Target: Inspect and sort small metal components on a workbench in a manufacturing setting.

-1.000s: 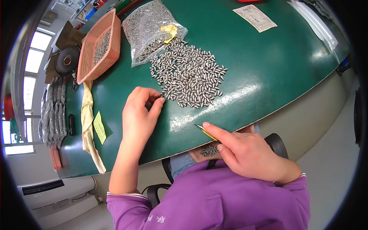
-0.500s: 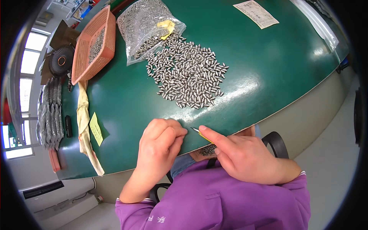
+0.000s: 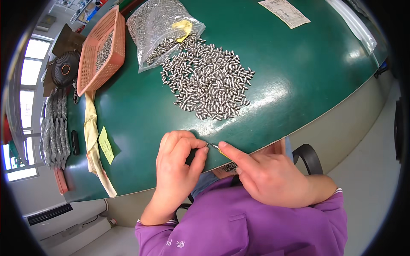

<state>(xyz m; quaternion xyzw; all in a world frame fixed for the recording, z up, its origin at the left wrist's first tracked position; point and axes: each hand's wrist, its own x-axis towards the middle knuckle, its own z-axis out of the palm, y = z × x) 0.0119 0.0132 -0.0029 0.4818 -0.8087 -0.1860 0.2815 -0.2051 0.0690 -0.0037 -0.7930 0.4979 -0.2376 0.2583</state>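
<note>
My left hand (image 3: 177,158) is closed in a pinch near the table's front edge, with a small metal part (image 3: 208,145) between thumb and forefinger, mostly hidden by the fingertips. My right hand (image 3: 273,175) grips a slim pointed tool with a yellow handle (image 3: 221,152), forefinger stretched along it. The tool's dark tip meets or nearly meets the part; I cannot tell which. Beyond both hands, a heap of small, pointed silver metal parts (image 3: 209,81) lies on the green table (image 3: 299,72). It spills from a clear plastic bag (image 3: 158,25) holding more of them.
At the left stand a pink basket (image 3: 106,64) with metal parts, a black fan (image 3: 65,69), stacked filled bags (image 3: 55,128) and a black marker (image 3: 75,143). A cream cloth strip (image 3: 91,123) and yellow note (image 3: 106,145) lie nearer. More parts (image 3: 230,167) show below the table edge.
My left thumb and forefinger have opened out from a tighter curl, so the small part now shows at their tips. The tool's tip has come closer to it.
</note>
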